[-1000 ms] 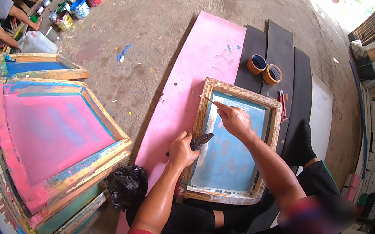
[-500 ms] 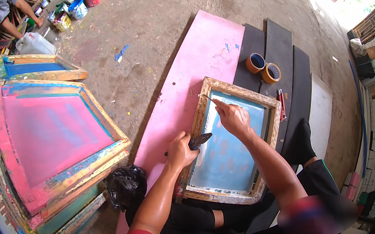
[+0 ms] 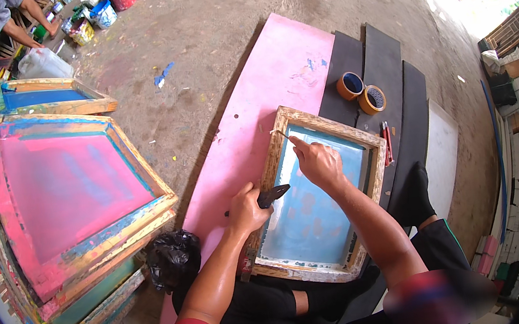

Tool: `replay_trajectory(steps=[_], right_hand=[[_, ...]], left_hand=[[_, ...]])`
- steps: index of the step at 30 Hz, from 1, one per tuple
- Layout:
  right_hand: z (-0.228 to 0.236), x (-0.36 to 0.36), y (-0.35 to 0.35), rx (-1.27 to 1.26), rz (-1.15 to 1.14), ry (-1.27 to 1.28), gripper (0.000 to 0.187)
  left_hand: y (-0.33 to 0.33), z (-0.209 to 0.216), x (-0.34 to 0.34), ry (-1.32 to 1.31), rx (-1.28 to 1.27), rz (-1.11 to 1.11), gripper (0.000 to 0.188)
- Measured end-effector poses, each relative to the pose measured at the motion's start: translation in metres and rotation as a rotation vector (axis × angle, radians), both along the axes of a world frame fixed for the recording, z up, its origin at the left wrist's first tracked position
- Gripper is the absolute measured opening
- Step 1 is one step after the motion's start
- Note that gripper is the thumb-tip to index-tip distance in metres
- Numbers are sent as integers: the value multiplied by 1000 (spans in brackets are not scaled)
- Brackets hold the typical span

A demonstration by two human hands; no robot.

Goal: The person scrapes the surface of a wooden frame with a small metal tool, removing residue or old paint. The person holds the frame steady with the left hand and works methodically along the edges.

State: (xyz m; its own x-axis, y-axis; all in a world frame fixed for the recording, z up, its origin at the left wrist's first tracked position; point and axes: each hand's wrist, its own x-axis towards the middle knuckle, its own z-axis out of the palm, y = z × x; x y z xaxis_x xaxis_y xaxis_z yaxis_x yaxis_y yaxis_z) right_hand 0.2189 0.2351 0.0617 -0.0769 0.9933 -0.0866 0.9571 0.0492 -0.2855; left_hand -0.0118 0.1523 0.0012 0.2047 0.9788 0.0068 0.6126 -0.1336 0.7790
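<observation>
A screen-printing frame (image 3: 377,196) with a worn wooden border and blue mesh lies tilted in front of me, over my legs and the boards. My left hand (image 3: 248,210) is closed around dark pliers (image 3: 275,196) at the frame's left side, the jaws pointing right over the mesh. Between the fingers of my right hand (image 3: 320,162) is a thin dark rod-like tool (image 3: 283,136). Its far end meets the inner edge of the wood near the upper left corner, where a small pale bit shows. The tool's handle is hidden in my fist.
Two rolls of tape (image 3: 361,92) and a red cutter (image 3: 387,143) lie on black boards beside a pink board (image 3: 261,71). Paint-stained screen frames (image 3: 75,191) are stacked at left, near a black plastic bag (image 3: 173,258). Paint buckets (image 3: 103,14) and another person's legs (image 3: 29,25) are far left.
The whole view has shifted slightly to the left. Both my hands keep nearly the same place and grip on the frame and tools.
</observation>
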Motion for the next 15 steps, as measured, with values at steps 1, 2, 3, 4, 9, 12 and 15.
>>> replay_trajectory(steps=[1, 2, 3, 4, 9, 12, 15], right_hand=[[-2, 3, 1, 20, 0, 43, 32], [-7, 8, 2, 39, 0, 86, 32], [-11, 10, 4, 59, 3, 132, 33], [-13, 12, 6, 86, -7, 142, 32], [-18, 12, 7, 127, 6, 168, 31], [-14, 9, 0, 95, 12, 157, 32], [-14, 8, -1, 80, 15, 155, 32]], left_hand=[[0, 1, 1, -7, 5, 1, 33], [0, 3, 2, -13, 9, 3, 34], [0, 5, 2, -16, 14, 7, 35], [1, 4, 2, -14, 17, 8, 35], [1, 5, 4, -26, 18, 14, 36], [0, 3, 2, -13, -27, 7, 36], [1, 4, 3, -27, 3, 15, 36]])
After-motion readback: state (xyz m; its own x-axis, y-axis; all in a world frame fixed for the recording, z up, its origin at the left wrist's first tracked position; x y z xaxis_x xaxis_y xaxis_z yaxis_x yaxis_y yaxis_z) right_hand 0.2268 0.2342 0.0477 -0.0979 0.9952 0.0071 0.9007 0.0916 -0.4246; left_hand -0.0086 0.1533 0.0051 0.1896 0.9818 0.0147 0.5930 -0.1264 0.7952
